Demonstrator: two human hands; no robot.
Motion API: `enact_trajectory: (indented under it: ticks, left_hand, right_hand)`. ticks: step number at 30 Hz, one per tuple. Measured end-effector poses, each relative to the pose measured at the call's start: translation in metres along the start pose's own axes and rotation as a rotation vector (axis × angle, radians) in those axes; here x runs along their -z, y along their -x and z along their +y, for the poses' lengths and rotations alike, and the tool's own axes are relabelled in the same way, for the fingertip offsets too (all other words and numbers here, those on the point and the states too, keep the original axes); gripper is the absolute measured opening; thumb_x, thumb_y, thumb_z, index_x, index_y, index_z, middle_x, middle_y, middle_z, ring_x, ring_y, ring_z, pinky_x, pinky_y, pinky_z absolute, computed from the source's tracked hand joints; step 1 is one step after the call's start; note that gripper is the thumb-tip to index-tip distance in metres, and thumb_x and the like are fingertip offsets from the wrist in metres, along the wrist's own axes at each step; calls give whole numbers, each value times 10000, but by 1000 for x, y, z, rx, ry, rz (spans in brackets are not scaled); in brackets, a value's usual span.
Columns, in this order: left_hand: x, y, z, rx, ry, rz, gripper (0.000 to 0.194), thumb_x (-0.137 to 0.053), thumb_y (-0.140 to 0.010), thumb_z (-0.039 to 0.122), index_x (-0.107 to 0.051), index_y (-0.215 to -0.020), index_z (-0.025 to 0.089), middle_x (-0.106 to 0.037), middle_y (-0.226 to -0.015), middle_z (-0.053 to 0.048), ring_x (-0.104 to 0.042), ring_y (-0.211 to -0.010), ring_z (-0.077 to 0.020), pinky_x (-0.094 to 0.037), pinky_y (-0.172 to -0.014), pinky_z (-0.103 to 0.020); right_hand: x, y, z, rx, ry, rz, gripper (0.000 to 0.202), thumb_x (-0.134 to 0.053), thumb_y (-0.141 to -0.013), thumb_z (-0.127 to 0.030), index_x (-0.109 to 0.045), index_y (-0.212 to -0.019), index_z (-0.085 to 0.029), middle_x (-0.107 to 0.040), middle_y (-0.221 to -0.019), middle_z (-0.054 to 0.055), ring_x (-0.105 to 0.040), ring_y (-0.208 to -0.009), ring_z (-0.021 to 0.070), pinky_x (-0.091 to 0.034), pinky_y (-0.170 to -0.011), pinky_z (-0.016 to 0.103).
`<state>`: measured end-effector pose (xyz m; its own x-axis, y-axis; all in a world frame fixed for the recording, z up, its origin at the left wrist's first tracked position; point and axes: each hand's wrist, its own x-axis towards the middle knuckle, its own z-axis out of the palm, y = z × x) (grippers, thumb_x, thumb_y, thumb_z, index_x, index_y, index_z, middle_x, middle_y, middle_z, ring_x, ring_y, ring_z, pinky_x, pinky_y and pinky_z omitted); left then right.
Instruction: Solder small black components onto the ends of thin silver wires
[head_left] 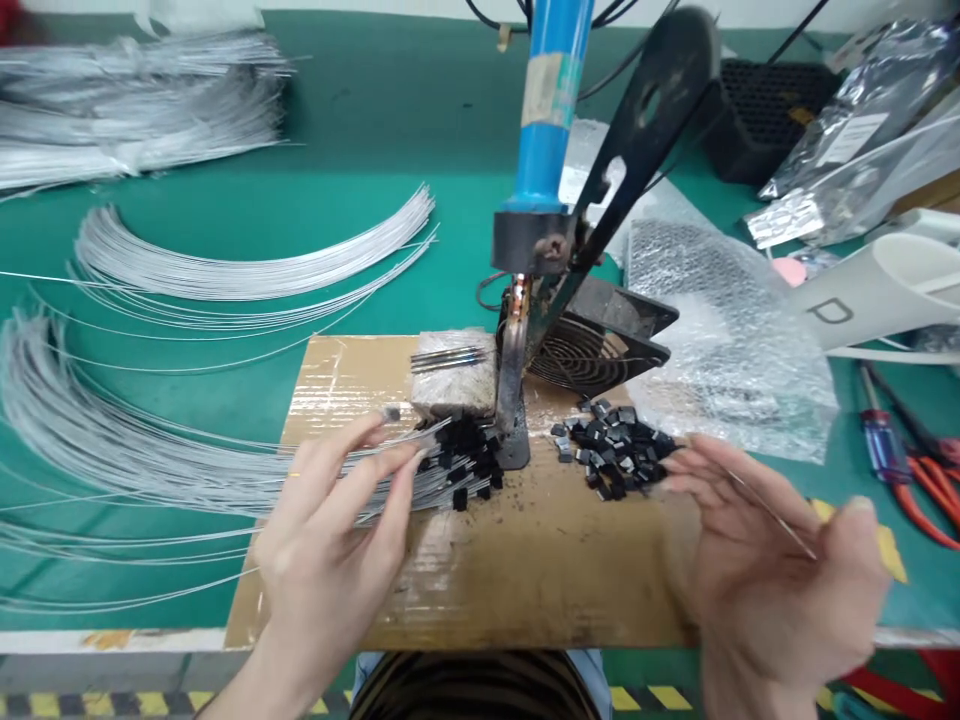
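My left hand [337, 530] is over the bundle of thin grey wires [187, 450], its thumb and index finger pinched together on one wire near the black-tipped ends [469, 450]. My right hand [780, 560] has its fingertips at the right edge of a pile of small black pieces [615, 450]. A thin metal rod [772, 510] lies across that hand, held against its fingers. Between the hands stands a blue soldering iron [551, 110], tip down, on a black metal bracket [645, 120]. Whether the right fingertips grip a black piece is hard to tell.
A whitish block [453, 375] with metal rods on top sits beside the iron's tip. Behind it is a black fan [592, 350]. Cardboard [555, 580] lies underneath. Bubble wrap [735, 330], a screwdriver [883, 440] and a white cup [885, 290] are at the right.
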<state>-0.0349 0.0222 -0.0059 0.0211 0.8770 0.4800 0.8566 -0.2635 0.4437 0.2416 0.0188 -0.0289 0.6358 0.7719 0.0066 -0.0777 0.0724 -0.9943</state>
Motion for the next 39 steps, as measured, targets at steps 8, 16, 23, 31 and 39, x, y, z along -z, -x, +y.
enact_trajectory:
  ticks: [8,16,23,31,39]
  left_hand:
    - [6,-46,-38,100,-57,26,107,-723,-947,311,-772,-1000,232,-739,-1131,-89,-681,-1085,-273,-510,-995,-435]
    - [-50,-160,-131,138,-159,-150,269,-769,-855,365,-774,-1034,163,-668,-1087,-146,-630,-993,-313,-483,-976,-454]
    - [-71,-179,-133,150,-139,-122,155,-660,-920,286,-778,-921,185,-702,-920,-112,-583,-1047,-319,-421,-1033,-467]
    - [-88,-207,-111,251,-130,-129,214,-704,-944,345,-777,-1008,154,-742,-1067,-126,-634,-1115,-325,-472,-1047,-512]
    - [-104,-211,-107,297,-69,-120,393,-681,-1010,374,-636,-1347,176,-663,-1357,-115,-691,-1146,-270,-608,-953,-489]
  right_hand:
    - [4,3,17,-59,186,-10,632,-384,-1054,-633,-764,-925,-144,-790,-949,111,-736,-778,249,-585,-740,449]
    - [5,2,22,-17,243,-28,635,-384,-1059,-637,-754,-917,-142,-768,-932,109,-712,-746,236,-563,-669,419]
    - [2,2,21,15,287,-45,561,-478,-1056,-603,-758,-920,-137,-777,-918,106,-725,-735,222,-579,-663,392]
    - [4,2,21,22,374,-47,569,-513,-1038,-626,-771,-911,-135,-788,-908,106,-736,-706,213,-586,-647,366]
    - [7,3,23,12,394,-52,552,-540,-1030,-627,-787,-911,-148,-800,-926,95,-746,-713,196,-600,-682,338]
